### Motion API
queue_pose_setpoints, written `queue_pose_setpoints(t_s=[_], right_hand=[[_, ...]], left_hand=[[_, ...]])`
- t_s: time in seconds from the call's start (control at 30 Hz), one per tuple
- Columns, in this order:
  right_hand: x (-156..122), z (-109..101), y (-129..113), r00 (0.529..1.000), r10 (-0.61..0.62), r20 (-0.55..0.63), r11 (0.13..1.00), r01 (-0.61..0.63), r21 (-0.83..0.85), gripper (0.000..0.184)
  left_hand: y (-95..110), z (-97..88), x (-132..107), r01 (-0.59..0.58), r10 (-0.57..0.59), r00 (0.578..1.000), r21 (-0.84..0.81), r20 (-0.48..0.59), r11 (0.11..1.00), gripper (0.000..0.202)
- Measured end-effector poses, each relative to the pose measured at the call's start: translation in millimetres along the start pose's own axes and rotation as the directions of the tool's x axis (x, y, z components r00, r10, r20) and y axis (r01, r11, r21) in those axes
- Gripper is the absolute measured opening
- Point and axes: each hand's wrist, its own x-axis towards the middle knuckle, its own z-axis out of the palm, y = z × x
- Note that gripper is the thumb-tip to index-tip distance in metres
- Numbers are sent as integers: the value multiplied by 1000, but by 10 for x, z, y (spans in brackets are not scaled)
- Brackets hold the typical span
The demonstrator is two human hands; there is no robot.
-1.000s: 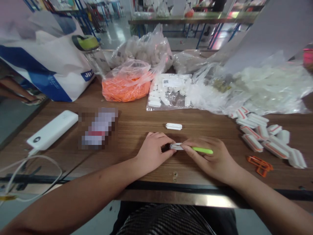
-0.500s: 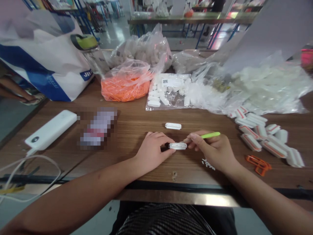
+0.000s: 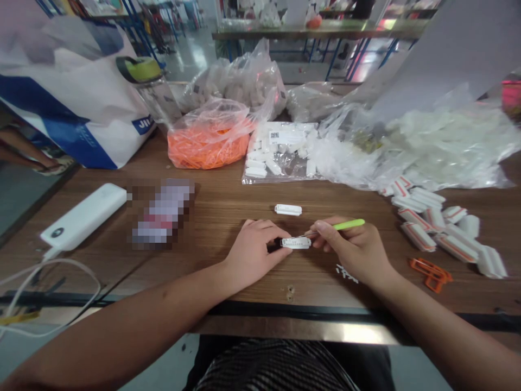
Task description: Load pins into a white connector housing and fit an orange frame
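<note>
Head view: left fingers (image 3: 266, 231) clamped on white clip (image 3: 295, 243), right fingers (image 3: 325, 229) pinching green pick (image 3: 350, 224), orange-striped blocks (image 3: 418, 237) beside.

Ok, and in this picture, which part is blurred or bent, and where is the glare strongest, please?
In the head view, a pixelated patch hides one item on the table; the wide lens bends the metal strip along the table's front, and that strip shows the strongest glare; the floor also shines.
</note>
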Motion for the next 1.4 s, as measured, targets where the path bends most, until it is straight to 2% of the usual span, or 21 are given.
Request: queue_pose_setpoints(t_s=[0.33, 0.5, 0.57, 0.67, 0.73, 0.8, 0.9, 1.0, 1.4], right_hand=[[2, -4, 2, 998, -53, 37, 997, 56, -62, 26], [-15, -46, -63, 983, -147, 114, 973, 164, -163, 26], [-31, -52, -121, 960, -229, 161, 938, 262, -228, 23], [-56, -39, -187, 893, -389, 227, 841, 445, -308, 17], [-71, -29, -189, 867, -435, 242, 806, 495, -324, 17], [-81, -29, -158, 887, -411, 210, 828, 460, -321, 18], [-84, -42, -95, 949, -301, 93, 909, 315, -273, 20], [-72, -49, -53, 980, -194, 38, 959, 198, -205, 23], [-49, -32, -25, 985, -141, 102, 974, 156, -161, 30]], left_hand=[[-4, 7, -10, -1, 1, 1000, 0, 2, 1000, 12], [6, 1, -9, 4, -4, 1000, -2, -2, 1000, 12], [14, -6, -7, 12, -12, 1000, -1, 6, 1000, 11], [18, -10, -4, 19, -19, 1000, 2, 9, 1000, 9], [15, -7, -4, 16, -16, 1000, 3, 1, 1000, 9], [10, -3, -7, 10, -10, 1000, 0, -3, 1000, 9], [1, 2, -11, 5, -5, 1000, 0, -2, 1000, 11], [-6, 2, -10, 5, -5, 1000, 4, 1, 1000, 12], [-1, -3, -6, 5, -5, 1000, 6, 6, 1000, 10]])
